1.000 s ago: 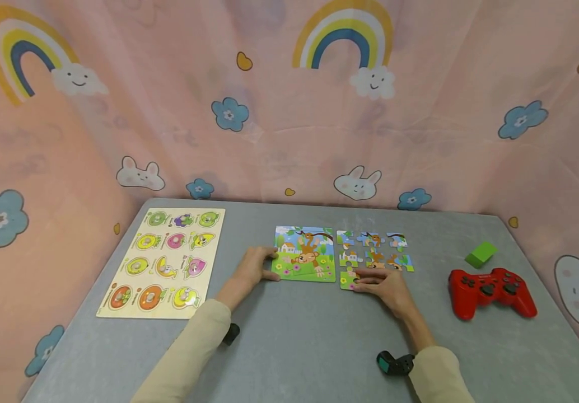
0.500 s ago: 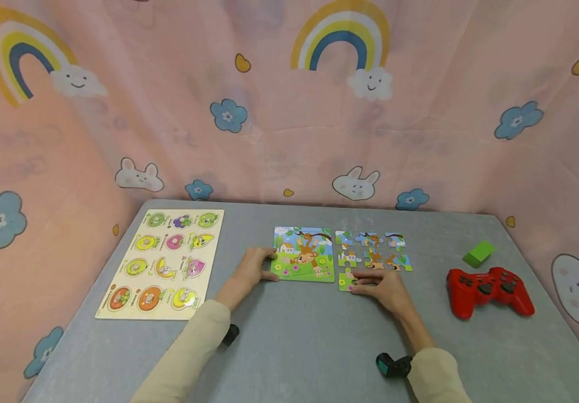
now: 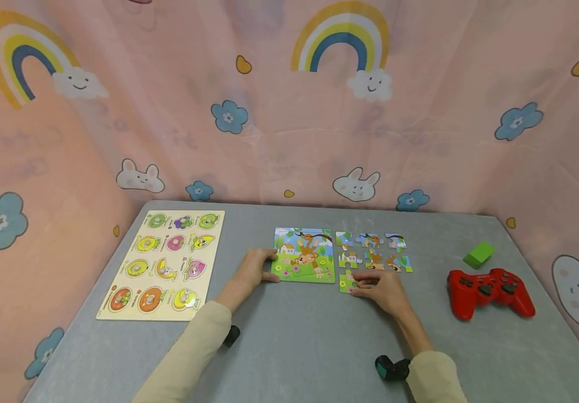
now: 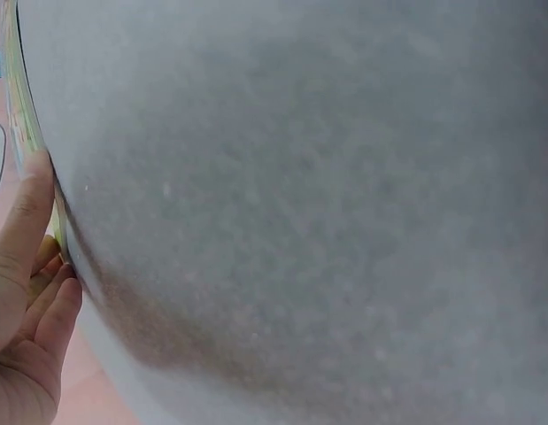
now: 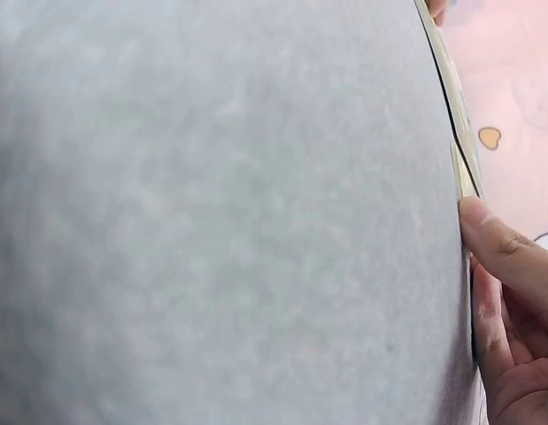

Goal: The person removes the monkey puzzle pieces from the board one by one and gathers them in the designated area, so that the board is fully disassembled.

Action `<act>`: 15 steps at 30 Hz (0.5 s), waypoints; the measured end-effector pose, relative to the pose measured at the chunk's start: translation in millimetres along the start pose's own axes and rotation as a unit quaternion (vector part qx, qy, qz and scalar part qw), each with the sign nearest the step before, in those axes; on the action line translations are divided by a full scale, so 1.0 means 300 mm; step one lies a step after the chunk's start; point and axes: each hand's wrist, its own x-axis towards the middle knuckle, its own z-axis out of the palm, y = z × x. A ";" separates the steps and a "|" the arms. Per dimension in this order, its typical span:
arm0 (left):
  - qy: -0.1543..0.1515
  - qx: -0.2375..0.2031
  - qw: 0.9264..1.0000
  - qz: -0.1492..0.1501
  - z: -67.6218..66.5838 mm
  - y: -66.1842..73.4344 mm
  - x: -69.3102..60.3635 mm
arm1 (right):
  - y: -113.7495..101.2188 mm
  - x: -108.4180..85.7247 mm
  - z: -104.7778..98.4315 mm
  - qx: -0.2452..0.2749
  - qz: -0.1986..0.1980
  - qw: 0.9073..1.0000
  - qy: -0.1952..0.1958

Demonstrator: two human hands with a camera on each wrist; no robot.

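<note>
My left hand (image 3: 253, 267) holds the left side of a square monkey picture puzzle board (image 3: 303, 254), which lies flat. Its thumb is at the near left corner, its other fingers further up the edge. In the left wrist view, the thumb and bent fingers of the left hand (image 4: 30, 283) meet the board's thin edge. My right hand (image 3: 384, 290) is over the near row of loose pieces, pinching a green puzzle piece (image 3: 346, 281) that it partly covers. In the right wrist view, the thumb of the right hand (image 5: 513, 301) touches a thin pale edge.
Two rows of loose puzzle pieces (image 3: 374, 249) lie right of the board. A fruit puzzle board (image 3: 160, 266) lies at the left. At the right are a red game controller (image 3: 491, 292) and a green block (image 3: 479, 255). A pink patterned cloth (image 3: 289, 129) hangs behind the grey table (image 3: 309, 347).
Both hands stay almost in place. The right hand's fingers have shifted very slightly at the near row. The board and the loose pieces have not visibly moved.
</note>
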 end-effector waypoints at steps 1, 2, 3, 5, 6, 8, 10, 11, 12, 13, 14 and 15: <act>0.001 0.003 1.000 0.002 0.000 -0.001 0.000 | 0.000 0.001 0.002 0.001 -0.002 1.000 -0.001; 0.001 0.005 1.000 0.003 0.000 -0.001 -0.001 | -0.001 0.001 0.003 0.000 -0.004 1.000 -0.002; 0.001 0.003 1.000 -0.001 -0.001 0.000 -0.002 | 0.000 0.002 0.003 0.001 -0.008 1.000 -0.003; 0.001 -0.001 1.000 -0.009 -0.001 0.001 -0.003 | -0.001 0.002 0.002 0.003 -0.016 1.000 -0.007; 0.001 0.000 1.000 -0.011 -0.001 0.001 -0.004 | -0.001 0.002 0.000 0.007 -0.020 1.000 -0.010; 0.001 0.001 1.000 -0.016 0.000 0.003 -0.006 | -0.002 -0.001 -0.007 0.017 -0.023 0.999 -0.016; -0.001 0.002 1.000 -0.019 0.001 0.003 -0.007 | -0.003 -0.003 -0.016 0.039 -0.019 0.999 -0.021; -0.002 0.002 1.000 -0.020 0.001 0.003 -0.006 | -0.005 -0.004 -0.021 0.053 -0.015 0.998 -0.024; -0.003 0.001 1.000 -0.019 0.001 0.003 -0.006 | -0.008 -0.003 -0.025 0.067 -0.011 0.997 -0.027; -0.003 0.000 1.000 -0.018 0.002 0.003 -0.004 | -0.013 0.000 -0.028 0.080 -0.008 0.996 -0.032; -0.002 -0.002 1.000 -0.019 0.002 0.002 -0.004 | -0.018 0.005 -0.029 0.094 -0.005 0.995 -0.037; -0.002 -0.002 1.000 -0.019 0.001 0.003 -0.003 | -0.026 0.012 -0.027 0.107 -0.002 0.993 -0.043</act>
